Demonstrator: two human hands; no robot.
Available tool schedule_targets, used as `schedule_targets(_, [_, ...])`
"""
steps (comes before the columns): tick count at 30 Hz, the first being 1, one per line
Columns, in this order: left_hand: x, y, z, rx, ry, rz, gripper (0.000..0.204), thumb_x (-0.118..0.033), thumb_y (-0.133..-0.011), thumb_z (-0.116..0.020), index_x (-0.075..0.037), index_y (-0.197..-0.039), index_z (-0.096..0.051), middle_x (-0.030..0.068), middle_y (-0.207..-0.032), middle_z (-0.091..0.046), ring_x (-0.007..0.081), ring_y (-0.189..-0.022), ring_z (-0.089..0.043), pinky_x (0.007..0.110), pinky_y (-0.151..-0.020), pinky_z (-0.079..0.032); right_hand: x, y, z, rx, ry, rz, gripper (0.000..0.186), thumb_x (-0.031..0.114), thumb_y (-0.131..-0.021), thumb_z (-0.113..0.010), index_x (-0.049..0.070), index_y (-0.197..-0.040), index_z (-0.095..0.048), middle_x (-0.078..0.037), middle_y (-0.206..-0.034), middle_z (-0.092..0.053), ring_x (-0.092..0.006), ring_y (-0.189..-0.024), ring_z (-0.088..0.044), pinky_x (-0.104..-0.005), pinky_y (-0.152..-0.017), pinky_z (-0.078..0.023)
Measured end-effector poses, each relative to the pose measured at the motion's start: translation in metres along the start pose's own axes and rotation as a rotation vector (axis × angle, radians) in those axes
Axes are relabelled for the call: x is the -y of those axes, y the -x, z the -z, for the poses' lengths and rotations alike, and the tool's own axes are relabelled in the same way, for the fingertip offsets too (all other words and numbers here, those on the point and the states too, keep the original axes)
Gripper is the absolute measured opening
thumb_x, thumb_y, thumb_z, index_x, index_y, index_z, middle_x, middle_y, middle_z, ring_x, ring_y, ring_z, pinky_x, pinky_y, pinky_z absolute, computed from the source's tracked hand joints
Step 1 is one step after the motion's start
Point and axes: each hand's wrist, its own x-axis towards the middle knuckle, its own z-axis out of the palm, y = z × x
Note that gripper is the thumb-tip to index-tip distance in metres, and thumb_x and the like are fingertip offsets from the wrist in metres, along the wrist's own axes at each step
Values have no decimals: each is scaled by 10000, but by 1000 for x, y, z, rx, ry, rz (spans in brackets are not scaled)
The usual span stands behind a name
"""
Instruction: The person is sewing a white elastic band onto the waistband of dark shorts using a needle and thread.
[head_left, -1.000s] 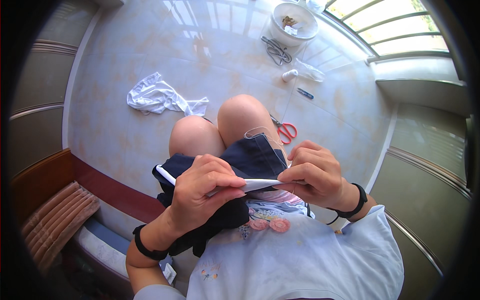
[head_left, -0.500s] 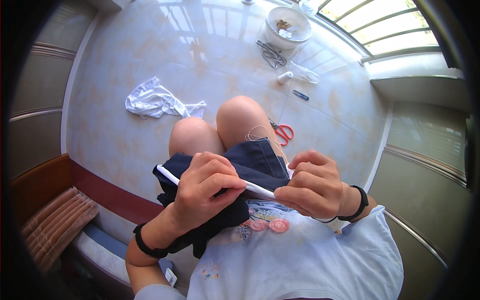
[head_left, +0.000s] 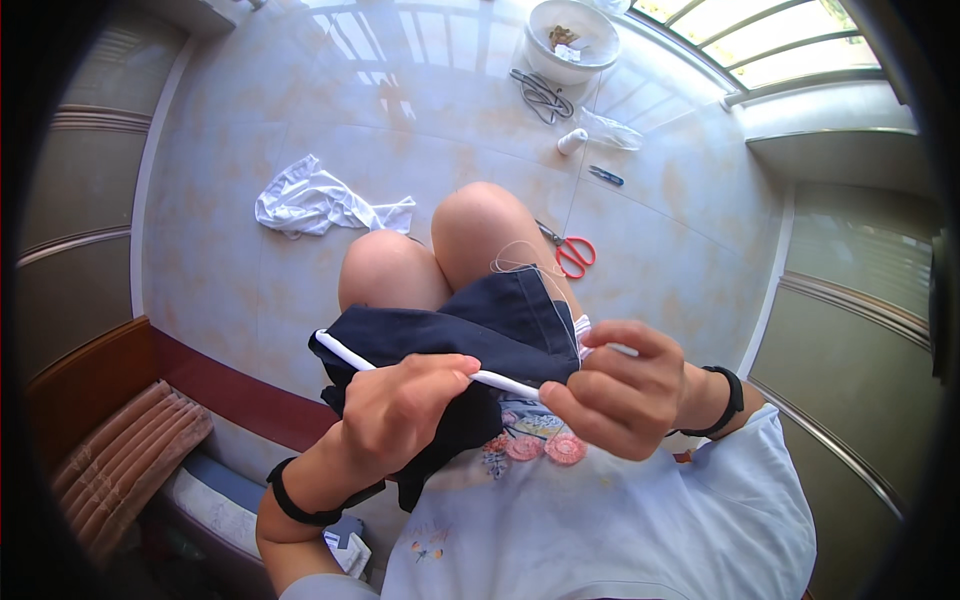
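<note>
Dark navy cloth (head_left: 450,340) lies across my lap, with a narrow white fabric strip (head_left: 508,384) running along its near edge. My left hand (head_left: 400,410) grips the strip and cloth edge, thumb and forefinger pressed together. Farther right, my right hand (head_left: 625,390) pinches the same strip near its right part, its fingers curled. The stretch of strip between the hands looks taut. A loose loop of white thread (head_left: 515,250) rises from the cloth's far corner and trails toward my right hand. Whether a needle is in my fingers cannot be seen.
On the tiled floor are red-handled scissors (head_left: 575,257), blue thread snips (head_left: 606,176), a white thread spool (head_left: 572,141), a clear plastic bag (head_left: 612,130), a dark grey coiled strap (head_left: 541,97) and a white basin (head_left: 573,70). Crumpled white cloth (head_left: 320,200) lies beyond my knees.
My left hand has rolled over, its back now turned up and slightly lower. My right hand has dropped a little, still pinching the strip.
</note>
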Motion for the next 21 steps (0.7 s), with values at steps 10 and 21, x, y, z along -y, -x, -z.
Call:
schedule_targets(10, [-4,-21,11,127,997,937,254,3,-937,-633,-8,-1126,-464,38,-902,-589,81,-805,-599,230,-742,-520,-38,16,-22,246,-1403,-1186,153,139,-847,-799,24,-872,-702,56,-740,-623,-7,-695,-512,-201,-574,-377])
schedule_targets(21, [0,-23,12,212,867,970,263,-54,-931,-664,36,-1177,-654,-15,-834,-581,46,-711,-559,217,-670,-472,-38,10,-30,250,-1564,-1122,105,48,-883,-731,-19,-847,-660,15,-761,-578,-57,-690,-491,-222,-597,-369])
